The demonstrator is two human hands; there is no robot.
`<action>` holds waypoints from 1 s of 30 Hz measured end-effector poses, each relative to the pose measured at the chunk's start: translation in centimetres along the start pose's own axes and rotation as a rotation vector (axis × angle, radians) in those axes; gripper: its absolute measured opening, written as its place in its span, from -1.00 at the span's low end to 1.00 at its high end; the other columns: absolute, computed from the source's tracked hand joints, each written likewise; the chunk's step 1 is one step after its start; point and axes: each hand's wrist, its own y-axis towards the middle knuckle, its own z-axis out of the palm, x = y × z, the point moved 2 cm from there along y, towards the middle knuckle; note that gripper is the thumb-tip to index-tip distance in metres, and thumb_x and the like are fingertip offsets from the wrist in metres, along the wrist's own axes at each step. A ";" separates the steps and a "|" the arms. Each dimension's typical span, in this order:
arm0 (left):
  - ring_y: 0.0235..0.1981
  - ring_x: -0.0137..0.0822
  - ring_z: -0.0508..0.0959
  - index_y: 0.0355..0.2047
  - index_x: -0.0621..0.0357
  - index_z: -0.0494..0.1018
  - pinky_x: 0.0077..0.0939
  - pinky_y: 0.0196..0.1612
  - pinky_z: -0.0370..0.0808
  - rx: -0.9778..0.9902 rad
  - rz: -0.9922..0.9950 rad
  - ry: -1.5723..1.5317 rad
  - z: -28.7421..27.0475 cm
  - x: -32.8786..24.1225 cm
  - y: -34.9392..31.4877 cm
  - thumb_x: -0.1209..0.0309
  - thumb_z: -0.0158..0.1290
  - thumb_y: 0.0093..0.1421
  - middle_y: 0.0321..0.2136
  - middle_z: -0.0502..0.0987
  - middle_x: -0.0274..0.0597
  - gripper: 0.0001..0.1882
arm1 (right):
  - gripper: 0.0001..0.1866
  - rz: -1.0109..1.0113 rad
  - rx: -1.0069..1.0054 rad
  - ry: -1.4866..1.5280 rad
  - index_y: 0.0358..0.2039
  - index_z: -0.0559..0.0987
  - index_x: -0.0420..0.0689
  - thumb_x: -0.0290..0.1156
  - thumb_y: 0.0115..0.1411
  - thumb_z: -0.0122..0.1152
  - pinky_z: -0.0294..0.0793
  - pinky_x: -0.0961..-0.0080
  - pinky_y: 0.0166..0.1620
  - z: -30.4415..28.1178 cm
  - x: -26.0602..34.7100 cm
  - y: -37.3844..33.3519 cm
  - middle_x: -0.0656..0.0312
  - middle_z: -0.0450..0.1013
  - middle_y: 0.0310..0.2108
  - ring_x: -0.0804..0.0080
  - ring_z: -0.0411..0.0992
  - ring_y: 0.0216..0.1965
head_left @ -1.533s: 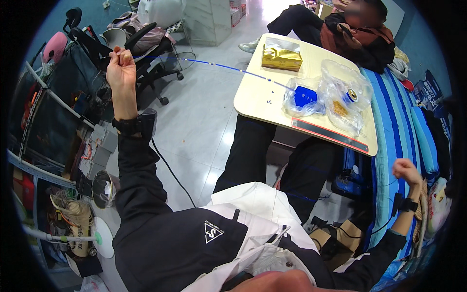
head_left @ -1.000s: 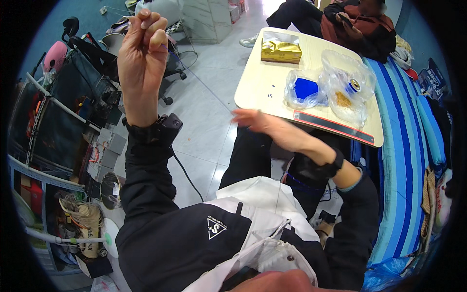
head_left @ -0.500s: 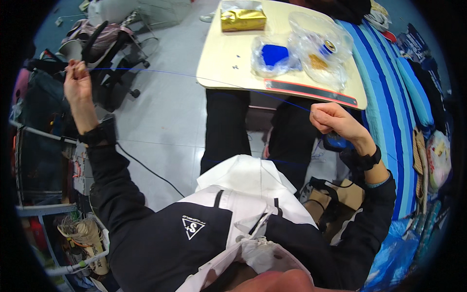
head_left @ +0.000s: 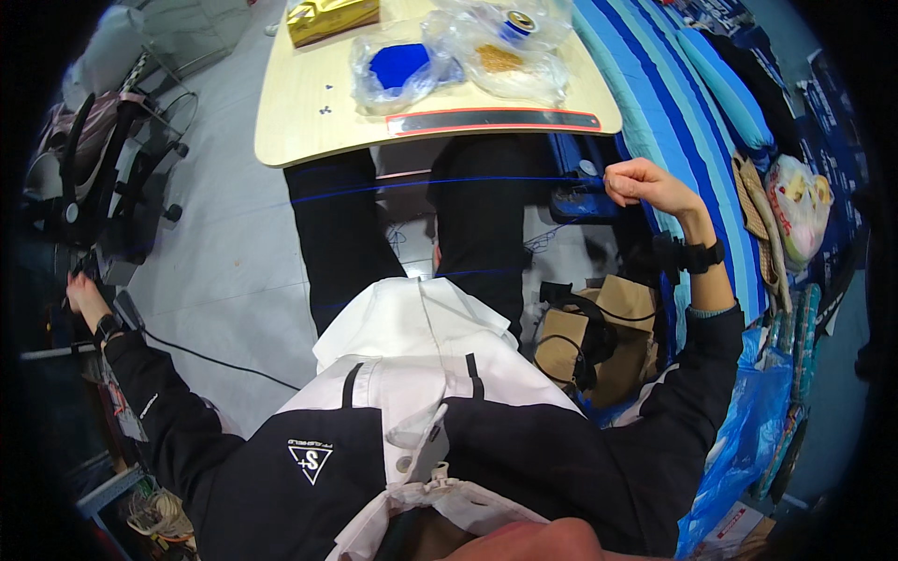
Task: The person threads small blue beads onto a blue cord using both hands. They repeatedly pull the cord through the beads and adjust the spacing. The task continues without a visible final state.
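Note:
A thin blue thread (head_left: 421, 181) stretches across my lap, below the table's near edge. At its right end my right hand (head_left: 650, 185) is closed in a fist on it, beside the striped bedding. Far out to the left, my left hand (head_left: 86, 294) is low near the picture's rim, its fingers pinched together. The thread runs faintly toward that hand, though its last stretch is hard to see. Loose loops of fine blue thread (head_left: 541, 241) hang below, near my knees.
Ahead stands a pale table (head_left: 290, 126) with a gold box (head_left: 334, 21), a plastic bag of blue material (head_left: 398, 67), a bag of golden material (head_left: 498, 59), a can (head_left: 518, 24) and a black ruler (head_left: 491, 122). Striped bedding (head_left: 645, 103) is at right, an office chair (head_left: 79, 187) at left.
My left hand has moved outward and down toward the left rim. My right hand stays closed at nearly the same place. The view has shifted, so the table appears farther left and higher.

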 end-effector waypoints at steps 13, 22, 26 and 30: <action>-0.66 -0.55 0.06 -0.20 0.40 0.40 -0.64 -0.62 0.05 0.109 -0.143 0.156 6.7 4.8 -9.2 0.39 -0.12 0.32 -0.64 0.11 -0.39 -0.74 | -0.61 0.016 -0.202 0.124 -0.63 0.34 -0.07 -0.15 0.30 -0.05 0.02 0.78 -0.62 -1.3 0.1 -1.8 0.47 0.13 -0.67 0.77 0.05 -0.68; -0.60 -0.71 0.24 -0.04 0.19 0.42 -0.83 -0.61 0.20 1.312 -0.327 0.372 42.1 17.4 -49.1 0.15 -0.24 0.35 -0.26 0.54 -0.35 -0.58 | -0.66 -0.172 0.101 0.394 -0.52 0.36 -0.17 -0.24 0.35 -0.15 -0.08 0.77 -0.70 7.9 8.9 4.5 0.50 0.04 -0.74 0.79 -0.05 -0.75; -0.57 -0.64 0.26 0.02 0.23 0.35 -0.81 -0.51 0.21 1.551 -0.622 0.263 47.5 18.8 -56.7 0.05 -0.28 0.35 -0.20 0.52 -0.27 -0.49 | -0.66 -0.125 0.088 0.422 -0.48 0.40 -0.17 -0.21 0.35 -0.14 -0.08 0.77 -0.68 9.0 10.0 5.5 0.52 0.06 -0.73 0.78 -0.03 -0.74; -0.60 -0.65 0.25 -0.03 0.15 0.35 -0.75 -0.56 0.19 1.598 -0.839 0.219 47.3 19.6 -56.6 0.16 -0.15 0.32 -0.43 0.45 -0.36 -0.63 | -0.66 -0.116 -0.003 0.281 -0.47 0.43 -0.15 -0.19 0.34 -0.12 -0.04 0.78 -0.65 8.7 9.2 5.1 0.52 0.09 -0.72 0.78 -0.01 -0.72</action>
